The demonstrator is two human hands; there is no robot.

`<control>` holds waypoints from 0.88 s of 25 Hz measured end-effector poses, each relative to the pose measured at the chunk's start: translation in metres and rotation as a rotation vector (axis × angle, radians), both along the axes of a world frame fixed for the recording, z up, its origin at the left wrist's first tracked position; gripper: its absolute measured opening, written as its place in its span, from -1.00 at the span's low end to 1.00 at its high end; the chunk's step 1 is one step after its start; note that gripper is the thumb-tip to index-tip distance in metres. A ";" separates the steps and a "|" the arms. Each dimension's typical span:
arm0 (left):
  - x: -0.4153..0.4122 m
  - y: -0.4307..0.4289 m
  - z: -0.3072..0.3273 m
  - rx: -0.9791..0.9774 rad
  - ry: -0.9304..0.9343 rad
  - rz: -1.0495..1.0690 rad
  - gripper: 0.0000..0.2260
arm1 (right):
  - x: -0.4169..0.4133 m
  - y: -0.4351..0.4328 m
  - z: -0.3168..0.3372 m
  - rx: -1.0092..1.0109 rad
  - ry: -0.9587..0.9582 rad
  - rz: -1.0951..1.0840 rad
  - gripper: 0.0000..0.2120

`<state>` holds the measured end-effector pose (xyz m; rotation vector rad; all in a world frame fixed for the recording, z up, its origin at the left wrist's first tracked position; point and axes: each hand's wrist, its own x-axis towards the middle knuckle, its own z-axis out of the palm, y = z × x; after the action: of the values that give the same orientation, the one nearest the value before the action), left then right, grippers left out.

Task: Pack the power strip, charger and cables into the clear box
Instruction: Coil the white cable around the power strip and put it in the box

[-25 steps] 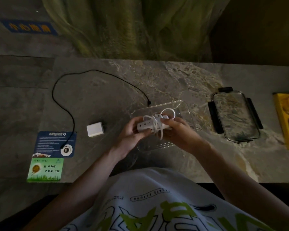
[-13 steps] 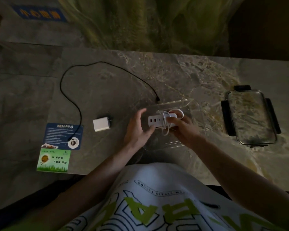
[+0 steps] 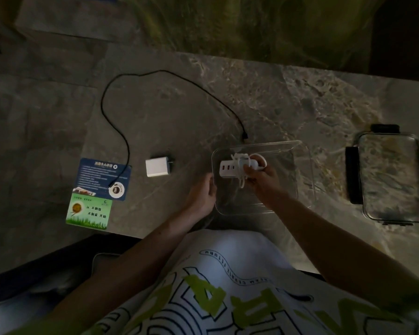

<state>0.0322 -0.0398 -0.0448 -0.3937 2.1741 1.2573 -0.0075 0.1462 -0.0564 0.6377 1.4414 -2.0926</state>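
Cotton of a white shirt [image 3: 228, 286] with green lettering fills the near edge, and both bare forearms reach over it onto the table [image 3: 179, 112], polished stone with pale veins. The left hand [image 3: 202, 192] lies against the left wall of the clear box [image 3: 302, 165]; I cannot tell whether it grips that wall or only steadies it. The right hand [image 3: 261, 176] is inside the box, its fingers curled round the power strip [image 3: 230, 166], a white plastic bar with its own white cord wound about it in loose loops. The strip sits low in the box's left half, though contact with the floor is not plain.

The step in hand looks like setting down the first item. Next the fingers must let go without dragging those loops back out.

Left of the box, apart from it, lies the charger [image 3: 156, 167], a small smooth white block. Further left are a green card [image 3: 88, 211] and a blue card [image 3: 102, 175], both flat and glossy. Well off to the right rests the lid [image 3: 394, 177], a clear panel with dark clasps. Farthest, the black cable [image 3: 116, 131] runs from the blue card in a wide slack loop to a plug just behind the box. It is thin and limp, so it will likely want coiling before it fits.
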 end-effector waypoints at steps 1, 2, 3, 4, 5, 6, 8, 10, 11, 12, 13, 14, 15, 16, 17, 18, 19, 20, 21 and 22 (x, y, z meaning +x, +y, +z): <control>0.000 0.000 0.000 0.000 0.007 -0.008 -0.70 | 0.002 -0.002 -0.004 0.034 0.001 0.018 -0.85; 0.001 0.000 0.000 -0.001 0.015 -0.015 -0.70 | 0.003 -0.004 -0.006 0.085 0.009 0.049 -0.77; 0.001 0.000 0.001 0.001 0.019 -0.020 -0.70 | 0.004 -0.005 -0.005 0.120 0.017 0.081 -0.70; 0.000 0.000 0.003 0.001 0.018 -0.022 -0.70 | 0.004 -0.007 -0.004 0.149 0.030 0.110 -0.71; 0.000 0.000 0.003 -0.001 0.019 -0.025 -0.69 | 0.003 -0.007 -0.003 0.172 0.051 0.133 -0.77; 0.000 0.000 0.003 -0.002 0.020 -0.027 -0.69 | 0.002 -0.006 -0.002 0.208 0.077 0.157 -0.85; 0.000 0.000 0.005 0.000 0.009 -0.035 -0.68 | 0.002 -0.001 -0.002 0.287 0.111 0.197 -0.89; 0.000 -0.001 0.007 0.008 -0.006 -0.042 -0.68 | 0.002 0.003 -0.005 0.312 0.115 0.218 -0.79; 0.000 -0.001 0.007 0.009 -0.002 -0.047 -0.69 | 0.003 0.005 -0.007 0.307 0.118 0.223 -0.74; 0.000 -0.001 0.007 0.005 0.002 -0.048 -0.69 | 0.004 0.006 -0.007 0.307 0.127 0.229 -0.72; 0.001 -0.001 0.006 -0.002 0.006 -0.048 -0.70 | 0.005 0.006 -0.005 0.312 0.146 0.236 -0.71; 0.001 -0.001 0.005 -0.004 0.007 -0.045 -0.70 | 0.006 0.006 -0.003 0.317 0.171 0.243 -0.72; 0.001 -0.001 0.004 -0.004 0.009 -0.042 -0.71 | 0.006 0.006 -0.001 0.314 0.199 0.244 -0.72; 0.002 -0.001 0.003 -0.003 0.010 -0.038 -0.71 | 0.007 0.007 -0.001 0.326 0.221 0.241 -0.72; 0.002 -0.001 0.001 0.001 0.014 -0.036 -0.72 | 0.006 0.008 0.000 0.332 0.242 0.242 -0.70; 0.002 0.000 0.000 0.005 0.021 -0.033 -0.72 | 0.006 0.010 0.001 0.334 0.267 0.249 -0.69; 0.002 0.000 0.000 0.007 0.028 -0.031 -0.72 | 0.006 0.012 0.002 0.313 0.286 0.258 -0.68; 0.002 0.000 0.000 0.004 0.028 -0.030 -0.71 | 0.007 0.015 0.002 0.295 0.276 0.257 -0.65; 0.002 0.000 0.001 0.000 0.027 -0.031 -0.71 | 0.008 0.016 0.005 0.300 0.245 0.230 -0.59; 0.003 -0.001 0.000 -0.004 0.025 -0.033 -0.71 | 0.010 0.017 0.010 0.364 0.198 0.196 -0.51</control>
<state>0.0348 -0.0408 -0.0444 -0.3443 2.1953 1.2464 0.0020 0.1634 -0.0466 0.4070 1.9383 -1.7968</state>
